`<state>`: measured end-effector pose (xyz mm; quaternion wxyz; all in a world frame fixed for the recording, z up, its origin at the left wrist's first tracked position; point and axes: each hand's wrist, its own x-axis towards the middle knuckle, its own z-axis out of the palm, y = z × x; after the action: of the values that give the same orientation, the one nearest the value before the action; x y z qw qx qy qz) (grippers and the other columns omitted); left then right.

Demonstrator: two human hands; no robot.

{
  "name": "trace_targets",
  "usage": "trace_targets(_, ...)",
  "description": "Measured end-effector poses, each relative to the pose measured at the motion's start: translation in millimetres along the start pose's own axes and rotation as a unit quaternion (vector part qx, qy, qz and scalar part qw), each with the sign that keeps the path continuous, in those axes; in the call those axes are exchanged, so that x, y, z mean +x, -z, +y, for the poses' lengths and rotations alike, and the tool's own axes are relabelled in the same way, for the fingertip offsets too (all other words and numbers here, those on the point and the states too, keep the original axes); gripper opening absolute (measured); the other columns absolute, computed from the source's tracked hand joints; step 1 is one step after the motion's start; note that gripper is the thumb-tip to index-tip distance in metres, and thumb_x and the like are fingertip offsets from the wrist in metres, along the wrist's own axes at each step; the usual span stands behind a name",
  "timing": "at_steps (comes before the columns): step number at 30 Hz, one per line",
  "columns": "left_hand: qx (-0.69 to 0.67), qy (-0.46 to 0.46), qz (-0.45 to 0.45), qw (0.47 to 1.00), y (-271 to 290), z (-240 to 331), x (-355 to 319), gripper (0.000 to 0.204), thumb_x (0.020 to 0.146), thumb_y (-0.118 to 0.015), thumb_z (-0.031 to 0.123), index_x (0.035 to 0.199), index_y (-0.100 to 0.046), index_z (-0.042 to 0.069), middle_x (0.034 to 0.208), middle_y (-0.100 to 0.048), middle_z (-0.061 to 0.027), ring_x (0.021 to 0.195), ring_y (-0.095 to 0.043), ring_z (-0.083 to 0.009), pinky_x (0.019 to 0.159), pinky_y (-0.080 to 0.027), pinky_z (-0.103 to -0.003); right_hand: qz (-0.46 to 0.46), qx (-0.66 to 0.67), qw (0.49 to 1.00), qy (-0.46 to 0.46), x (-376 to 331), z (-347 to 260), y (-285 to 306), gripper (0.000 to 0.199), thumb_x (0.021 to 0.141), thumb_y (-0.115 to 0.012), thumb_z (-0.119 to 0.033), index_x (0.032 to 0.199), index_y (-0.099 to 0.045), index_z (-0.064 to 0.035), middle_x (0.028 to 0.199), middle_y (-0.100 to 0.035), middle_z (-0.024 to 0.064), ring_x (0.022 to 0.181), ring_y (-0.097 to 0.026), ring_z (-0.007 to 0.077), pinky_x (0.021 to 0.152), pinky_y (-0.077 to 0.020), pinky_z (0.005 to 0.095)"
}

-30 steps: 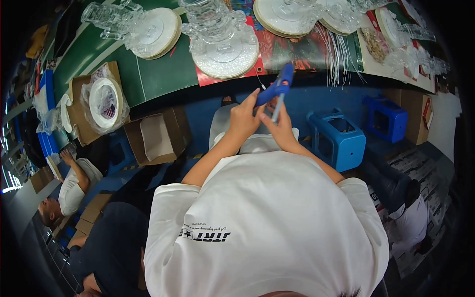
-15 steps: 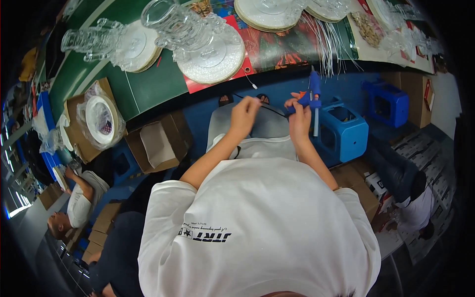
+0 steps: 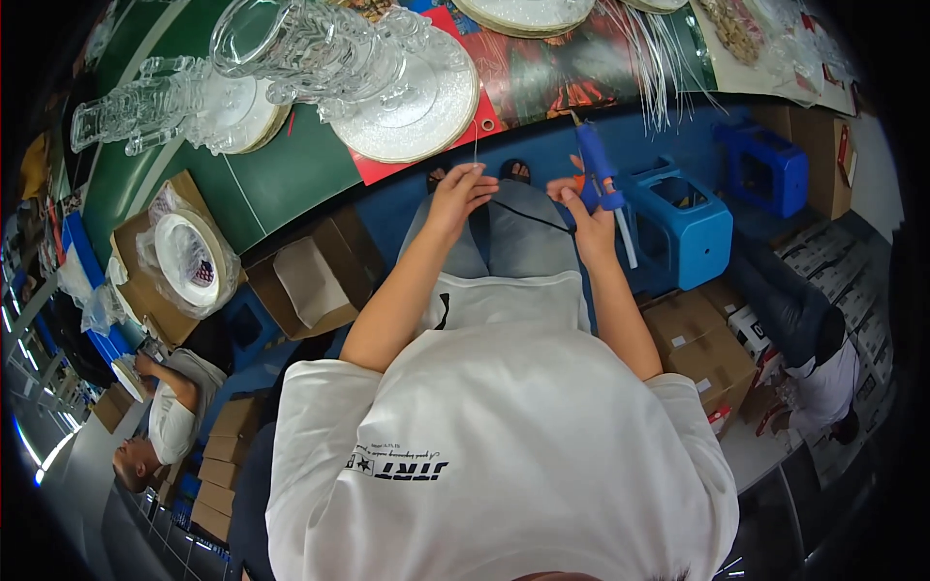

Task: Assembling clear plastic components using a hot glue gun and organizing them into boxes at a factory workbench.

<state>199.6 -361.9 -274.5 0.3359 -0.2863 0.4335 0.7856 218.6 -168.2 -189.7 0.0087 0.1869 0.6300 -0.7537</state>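
The right hand has a closed grip on a blue glue gun, its nozzle pointing toward the far table. The left hand pinches a thin white stick between fingertips, held upright just below a gold-rimmed plate on the table's edge. A black cord runs between the hands over the lap. A blue stool stands just right of the right hand; glass pieces rest on the plate.
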Motion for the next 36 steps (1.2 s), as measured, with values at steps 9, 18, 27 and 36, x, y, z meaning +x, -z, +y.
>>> trace_targets(9,0.097,-0.039,0.037,0.994,11.5,32.1,-15.1,0.026,0.092,-0.052,0.025,0.108,-0.054,0.005,0.093,-0.063,-0.0102,0.087,-0.062,-0.0178,0.078,-0.047,-0.028,-0.102,-0.041,0.985,-0.132,13.1,19.0,-9.0,0.018,0.087,-0.061,-0.015,0.099,-0.06,-0.0023,0.071,-0.059,0.0006,0.059,-0.049,0.0039,0.054,-0.0376,0.0186)
trace_targets(18,0.097,-0.058,0.044,0.993,13.9,38.6,-14.3,0.029,0.092,-0.052,0.026,0.108,-0.054,0.002,0.093,-0.063,-0.0108,0.084,-0.061,-0.0174,0.076,-0.047,-0.027,-0.012,-0.11,0.984,-0.139,17.1,33.2,-32.5,0.018,0.084,-0.066,-0.016,0.095,-0.058,-0.0036,0.066,-0.057,0.0007,0.045,-0.041,0.0027,0.041,-0.0291,0.0181)
trace_targets(27,0.101,-0.06,0.039,0.992,14.2,41.0,-13.3,0.031,0.092,-0.051,0.027,0.108,-0.055,0.001,0.093,-0.063,-0.0105,0.083,-0.061,-0.0167,0.076,-0.047,-0.027,-0.006,-0.118,0.983,-0.139,18.0,37.0,-37.5,0.024,0.083,-0.068,-0.023,0.096,-0.062,-0.0039,0.068,-0.061,-0.001,0.048,-0.042,0.001,0.044,-0.0315,0.0186)
trace_targets(36,0.101,-0.061,0.031,0.993,16.5,40.7,-12.5,0.033,0.094,-0.049,0.029,0.108,-0.055,0.0,0.093,-0.063,-0.0103,0.083,-0.061,-0.0162,0.076,-0.047,-0.027,0.0,-0.152,0.98,-0.132,21.3,41.4,-35.1,0.025,0.082,-0.068,-0.023,0.094,-0.062,-0.0026,0.067,-0.06,-0.0005,0.048,-0.042,0.0023,0.043,-0.0321,0.0198)
